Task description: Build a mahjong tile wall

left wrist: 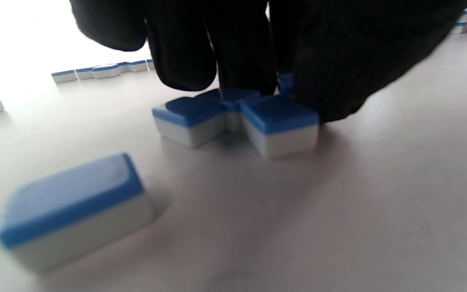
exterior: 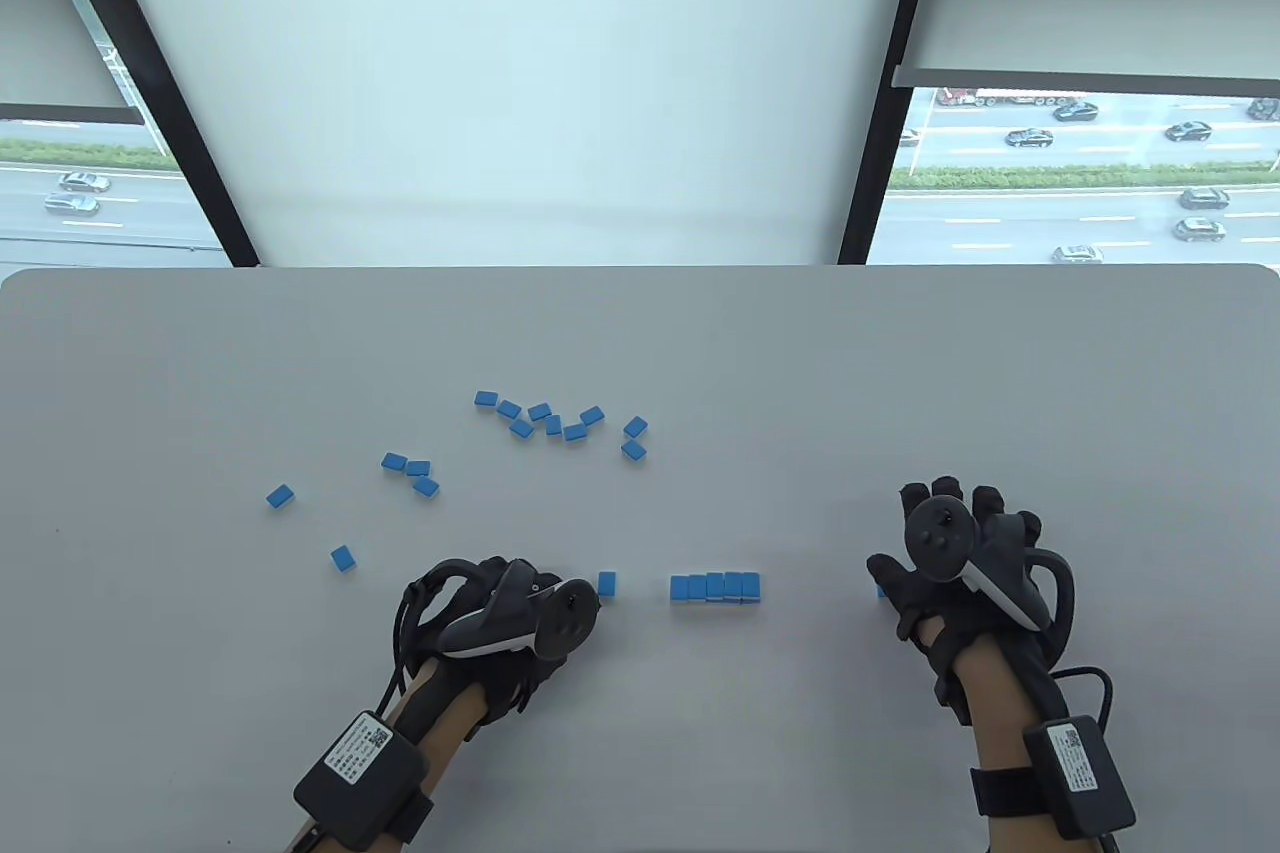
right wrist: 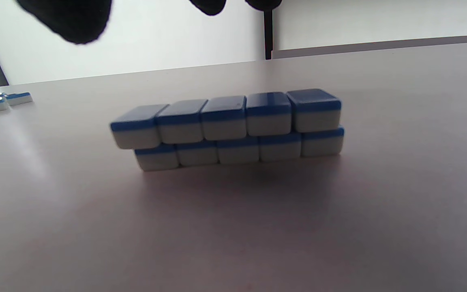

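Nearest the person, the left hand (exterior: pixel 500 608) in its black sensor glove lies low on the grey table (exterior: pixel 900 373), fingers curled down over a small cluster of blue-backed, white-bodied mahjong tiles (left wrist: pixel 233 117); in the left wrist view the fingertips (left wrist: pixel 185 61) sit on or against three or four tiles, though I cannot tell whether any is truly pinched or only herded. One loose tile (exterior: pixel 606 581) lies just beside that hand, toward the wall. The right hand (exterior: pixel 960 563) rests flat, fingers spread and relaxed, holding nothing; a sliver of blue shows at its thumb edge. Between the hands stands the partly built two-tier tile wall (right wrist: pixel 229 129), five tiles per tier, top tier slid slightly off the lower at one end. Farther out lie scattered single tiles (exterior: pixel 342 558) and, beyond them, the main loose group (exterior: pixel 560 421). Judgement: tiles look hard, rigid, light, with smooth glossy faces, so they should slide readily on the table and slip under a weak pinch. Best taken across the short white sides, or pushed in rows with straight fingers. The wall will shift if nudged endwise; square the overhanging tier by pressing both ends together.
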The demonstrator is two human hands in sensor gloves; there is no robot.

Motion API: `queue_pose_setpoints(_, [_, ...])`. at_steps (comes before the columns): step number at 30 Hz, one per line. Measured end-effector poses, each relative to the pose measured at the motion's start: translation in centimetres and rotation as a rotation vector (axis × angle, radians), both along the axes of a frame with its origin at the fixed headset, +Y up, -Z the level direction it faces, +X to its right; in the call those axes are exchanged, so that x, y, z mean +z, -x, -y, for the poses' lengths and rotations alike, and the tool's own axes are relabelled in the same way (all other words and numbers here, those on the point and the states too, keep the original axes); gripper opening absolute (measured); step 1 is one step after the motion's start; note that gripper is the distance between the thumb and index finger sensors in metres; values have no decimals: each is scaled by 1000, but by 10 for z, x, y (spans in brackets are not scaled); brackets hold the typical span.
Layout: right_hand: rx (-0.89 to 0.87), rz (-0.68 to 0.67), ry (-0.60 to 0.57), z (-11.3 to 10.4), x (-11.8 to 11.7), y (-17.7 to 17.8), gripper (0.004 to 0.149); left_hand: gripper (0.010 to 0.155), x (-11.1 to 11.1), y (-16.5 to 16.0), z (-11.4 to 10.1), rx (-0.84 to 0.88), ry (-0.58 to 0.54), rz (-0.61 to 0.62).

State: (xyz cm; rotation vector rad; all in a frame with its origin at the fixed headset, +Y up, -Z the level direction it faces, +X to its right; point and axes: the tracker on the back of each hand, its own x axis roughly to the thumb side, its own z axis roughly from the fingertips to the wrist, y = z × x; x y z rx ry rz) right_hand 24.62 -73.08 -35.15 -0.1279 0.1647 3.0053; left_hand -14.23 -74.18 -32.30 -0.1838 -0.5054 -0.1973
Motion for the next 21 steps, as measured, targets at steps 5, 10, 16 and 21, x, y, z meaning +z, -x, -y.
queue_pose_setpoints(5, [-6, -1, -2, 0, 0, 0, 83, 59, 0, -2, 1, -12, -10, 0])
queue_pose_setpoints(10, [-12, -4, 1, 0, 0, 0, 83, 60, 0, -1, 1, 7, -2, -20])
queue_pose_setpoints(16, [-14, -7, -10, -2, -1, -1, 82, 61, -2, 0, -10, 68, -68, -59])
queue_pose_setpoints(21, [-17, -6, -17, -3, 0, -2, 82, 62, -19, 0, -31, 92, -94, -120])
